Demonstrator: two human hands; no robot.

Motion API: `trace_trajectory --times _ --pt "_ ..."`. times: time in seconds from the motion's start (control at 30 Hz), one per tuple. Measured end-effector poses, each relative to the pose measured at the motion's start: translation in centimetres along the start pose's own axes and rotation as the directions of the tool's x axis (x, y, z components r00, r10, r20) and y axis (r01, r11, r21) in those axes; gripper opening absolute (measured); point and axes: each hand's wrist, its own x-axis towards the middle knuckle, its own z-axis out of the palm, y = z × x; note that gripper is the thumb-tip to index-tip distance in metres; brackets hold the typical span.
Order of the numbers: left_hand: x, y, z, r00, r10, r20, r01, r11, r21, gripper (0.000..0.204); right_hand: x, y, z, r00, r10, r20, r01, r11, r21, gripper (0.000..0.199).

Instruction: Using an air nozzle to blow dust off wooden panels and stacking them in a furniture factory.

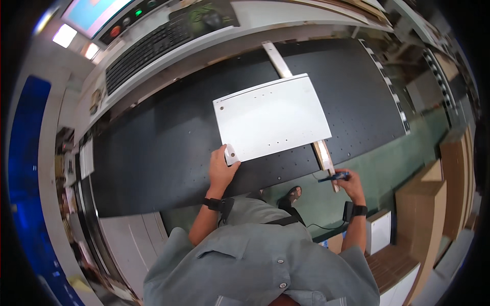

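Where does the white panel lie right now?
The white panel lies mid-frame on the black table, over a metal rail; the left hand holds its near left corner.

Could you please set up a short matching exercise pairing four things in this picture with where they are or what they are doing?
Things:
1. Left hand
2. Right hand
3. White panel
4. Keyboard

Places or states:
A. On the ledge beyond the black table
B. Lying flat on the black table
C. Holding a small blue tool by the metal rail
D. Gripping the near left corner of the panel

Pairs: 1-D, 2-C, 3-B, 4-A
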Motion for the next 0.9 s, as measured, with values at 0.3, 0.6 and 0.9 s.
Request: trace_trajectory --times 0.3,0.6,0.9 --pt "-3.5 1.3 0.2 0.997 -0.059 -0.043 0.060 0.998 0.034 0.076 -0.3 -15.5 -3.6 0.824 -0.491 -0.284 0.567 0.687 0.455 0.034" --pt "1.1 -0.9 -0.6 0.993 -0.092 -0.073 0.081 0.986 -0.148 0.062 12.4 -27.1 4.6 0.775 -0.544 0.322 0.457 0.129 -0.880 0.045" --pt "7.8 -3.3 -0.8 0.996 -0.048 -0.073 0.025 0.960 -0.279 0.058 17.8 -31.5 12.4 0.878 -0.283 0.385 0.359 -0.142 -0.922 0.035"
